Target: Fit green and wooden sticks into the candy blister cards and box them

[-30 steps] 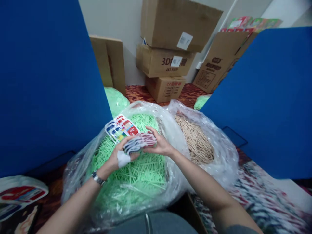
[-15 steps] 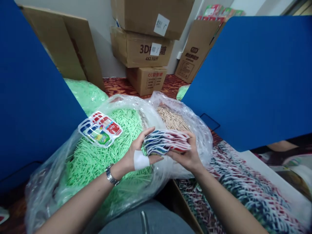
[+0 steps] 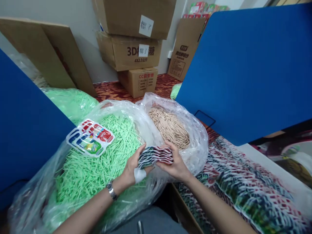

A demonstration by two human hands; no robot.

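A stack of printed plastic pouches (image 3: 156,156), edges facing me, is gripped between both hands. My left hand (image 3: 136,162), with white tape at the base of the thumb, closes on the stack's left end. On its right end, the fingers and thumb of my right hand (image 3: 176,164) are closed. Beneath them, an open clear bag holds green sticks (image 3: 97,175), and a second clear bag holds tan sticks (image 3: 170,126). Several flat pouches printed with red and blue-green drink cans (image 3: 91,138) lie on the green sticks.
Blue panels stand at left (image 3: 26,136) and right (image 3: 243,74). Stacked cartons (image 3: 138,55) rise by the back wall. At lower right a box (image 3: 186,208) is packed with rows of similar pouches (image 3: 253,185). A green-filled bag (image 3: 70,102) sits behind the left panel.
Both hands have lowered the pouch stack slightly, toward me and left in view. My view has shifted, so the cartons appear further left. Both hands keep hold of the stack.
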